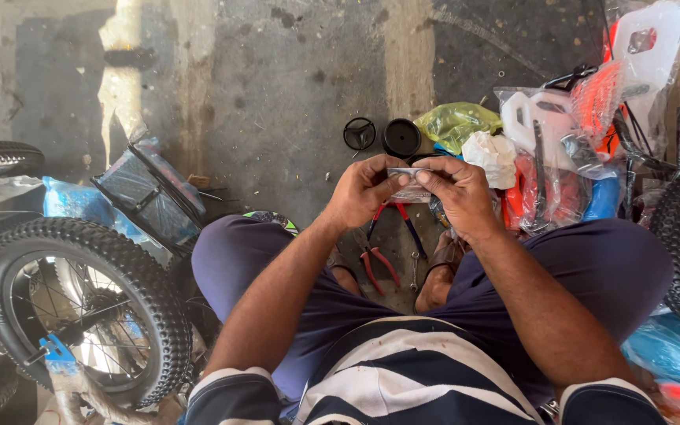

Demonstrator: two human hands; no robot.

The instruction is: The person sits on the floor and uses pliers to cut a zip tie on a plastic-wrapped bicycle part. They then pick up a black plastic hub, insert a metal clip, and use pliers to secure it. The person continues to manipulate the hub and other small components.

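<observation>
Head view, looking down at a seated person's lap. Both hands were raised together over the concrete floor (277, 94): the left hand (365, 191) and the right hand (460, 193) each pinched one end of a small clear plastic packet (409, 182), fingers narrowed on its top edge; its contents could not be told. Below the packet lay red-handled pliers (379, 264) and a small wrench (414, 271) between the feet. Beyond the hands stood two round black caps (401, 137), beside a yellow-green plastic bag (456, 122) and a crumpled white bag (494, 157). At right, clear bags (548, 157) held white and orange plastic parts. At left stood a small knobby-tyred bicycle wheel (84, 311) and a black wire basket (151, 197) in blue wrapping.
</observation>
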